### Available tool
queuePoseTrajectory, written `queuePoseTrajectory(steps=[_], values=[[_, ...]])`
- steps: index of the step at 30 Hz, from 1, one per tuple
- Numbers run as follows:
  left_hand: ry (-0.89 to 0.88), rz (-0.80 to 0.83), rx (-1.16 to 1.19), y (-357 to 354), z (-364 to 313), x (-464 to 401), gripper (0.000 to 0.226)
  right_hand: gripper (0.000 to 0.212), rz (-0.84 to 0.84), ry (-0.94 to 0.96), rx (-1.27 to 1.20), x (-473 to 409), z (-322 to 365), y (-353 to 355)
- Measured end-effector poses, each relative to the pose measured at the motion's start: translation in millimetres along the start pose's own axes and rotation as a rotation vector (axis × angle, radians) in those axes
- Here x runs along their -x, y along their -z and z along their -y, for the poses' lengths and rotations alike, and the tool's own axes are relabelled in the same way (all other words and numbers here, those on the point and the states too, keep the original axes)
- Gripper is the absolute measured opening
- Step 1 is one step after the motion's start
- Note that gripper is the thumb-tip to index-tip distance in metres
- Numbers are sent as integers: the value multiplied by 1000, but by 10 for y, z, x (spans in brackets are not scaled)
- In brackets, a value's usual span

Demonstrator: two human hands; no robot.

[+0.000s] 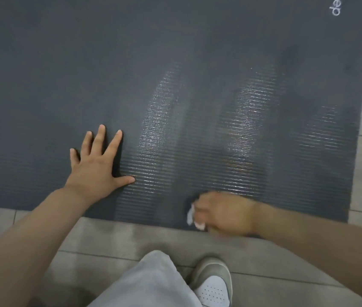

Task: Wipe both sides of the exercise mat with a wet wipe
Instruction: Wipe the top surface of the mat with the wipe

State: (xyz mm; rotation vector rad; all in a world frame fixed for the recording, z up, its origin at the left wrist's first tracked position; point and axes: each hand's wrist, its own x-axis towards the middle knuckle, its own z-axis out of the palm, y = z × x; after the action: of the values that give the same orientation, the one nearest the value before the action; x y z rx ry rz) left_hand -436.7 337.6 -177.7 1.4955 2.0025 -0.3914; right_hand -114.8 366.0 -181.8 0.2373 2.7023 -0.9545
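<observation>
The upper side of the exercise mat was being wiped; judged as step one of two, since nothing showed whether the underside was done. The mat lay flat on the tiled floor, spread out beyond both hands, its near edge just behind the wrists.

The left hand was laid flat on the mat w/ fingers spread and straight, pressing down, prob. to stop the mat sliding. The right hand was curled round a wet wipe, bunched white and only partly seen under the fingers, at the mat's near edge. The hand was blurred, so a stroke was prob. in progress.

Ahead of the right hand, several long glossy streaks were seen, wet by the look of them; ahead of and outboard of the left hand the surface stayed matt, so approx. that whole part looked unwiped. Next move, as judged: further overlapping strokes carried toward the left-hand side, the bracing hand shifted out of the way, then the mat flipped.

Mat: dark grey, foam-like, fine ridges across it, a pale logo far ahead of the right hand. Floor: grey-beige tiles, thin grout lines. A pale trouser leg and shoe sat behind the hands.
</observation>
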Motion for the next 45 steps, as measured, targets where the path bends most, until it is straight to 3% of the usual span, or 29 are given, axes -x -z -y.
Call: queuePoseTrajectory(steps=[2,4,6,8,10,11,12,14,17,19,20,22,24,26,28,29,30,32,37,38,40,42,43,45], values=[[10,33,-41,52,-92,2,123,12,213,179,7,223,100,-146],[-40,7,-73,92,-269,4,127,17,39,126,36,86,-374,196],[-158,-26,-129,109,-503,-27,129,20,-215,-189,164,-129,-1089,730],[-260,9,-177,97,-712,-94,129,31,-538,-667,221,-118,-1725,1254],[-301,72,-222,74,-806,-189,130,28,-716,-1154,137,-29,-1988,1438],[-306,98,-240,67,-811,-226,131,27,-766,-1214,81,-71,-1924,1386],[-301,116,-245,63,-801,-248,131,24,-790,-1132,73,-141,-1770,1264],[-291,130,-235,53,-790,-260,133,15,-734,-777,23,-165,-1270,803],[-288,124,-248,41,-803,-268,134,11,-221,-211,63,284,-211,-59],[-280,125,-249,45,-808,-271,134,15,94,52,80,661,124,-383],[-280,125,-249,41,-811,-272,134,15,137,129,78,736,65,-368],[-278,121,-255,36,-804,-279,134,8,19,207,171,614,-435,-23],[-274,120,-258,41,-799,-292,134,11,-255,5,346,319,-1174,572],[-274,121,-264,52,-807,-278,133,15,-524,-536,352,159,-1855,1222],[-277,113,-269,53,-806,-268,132,14,-735,-1141,155,212,-2209,1580],[-277,112,-272,57,-808,-265,132,26,-821,-1286,34,178,-2219,1583],[-278,114,-276,66,-810,-262,131,26,-877,-1270,-26,116,-2113,1497],[-275,115,-275,73,-820,-243,131,15,-868,-990,23,52,-1678,1092],[-248,161,-364,110,-903,-217,130,8,-155,-173,115,901,-95,-206],[-240,176,-438,124,-962,-187,129,8,-46,-42,170,1064,-51,-311],[-237,169,-635,177,-1119,-124,127,5,-8,116,225,1084,-395,-131],[-278,155,-716,264,-1334,-133,124,7,-203,32,394,899,-1125,378],[-311,162,-684,311,-1459,-165,123,10,-339,-149,458,814,-1549,665],[-366,167,-564,380,-1730,-296,125,15,-582,-758,368,758,-2215,1237]])
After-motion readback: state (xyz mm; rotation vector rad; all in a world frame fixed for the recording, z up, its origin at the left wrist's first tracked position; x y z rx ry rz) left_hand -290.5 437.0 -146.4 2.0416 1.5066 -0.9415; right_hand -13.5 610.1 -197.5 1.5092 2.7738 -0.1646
